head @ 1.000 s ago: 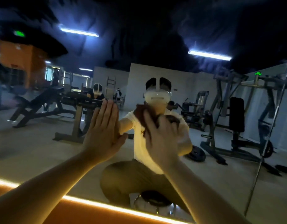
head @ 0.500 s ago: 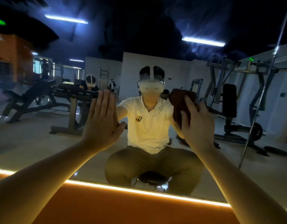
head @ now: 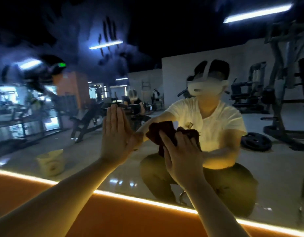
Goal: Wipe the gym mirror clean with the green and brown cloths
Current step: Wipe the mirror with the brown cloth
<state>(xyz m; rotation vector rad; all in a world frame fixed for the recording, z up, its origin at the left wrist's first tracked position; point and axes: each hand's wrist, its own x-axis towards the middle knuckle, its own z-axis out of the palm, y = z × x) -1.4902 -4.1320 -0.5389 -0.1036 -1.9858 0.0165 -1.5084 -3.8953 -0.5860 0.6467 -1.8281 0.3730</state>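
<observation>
Nearest us, we reach forward with both arms over a glossy orange wall panel (head: 113, 223). It is topped by a glowing yellow light strip (head: 141, 200) running along the foot of the large gym wall mirror (head: 76, 161).

Our left hand (head: 116, 134) lies flat on the glass. Its grip is open, the fingers straight and pressed side by side, holding nothing. Just to its right, our right hand (head: 181, 158) presses the crumpled dark brown cloth (head: 163, 130) against the mirror. Its grip is also open, with fairly straight fingers fanned over the cloth, which bulges out above and beside them.

Higher on the glass, dark finger streaks (head: 109, 31) cut through a hazy film.

Deeper, in the reflection, we see a crouching person in a white shirt (head: 214, 127) and a white headset. A pale yellow tub (head: 51, 162) sits on the floor to the left and a black weight plate (head: 256, 141) to the right, with dark gym machines (head: 247, 96) behind.
</observation>
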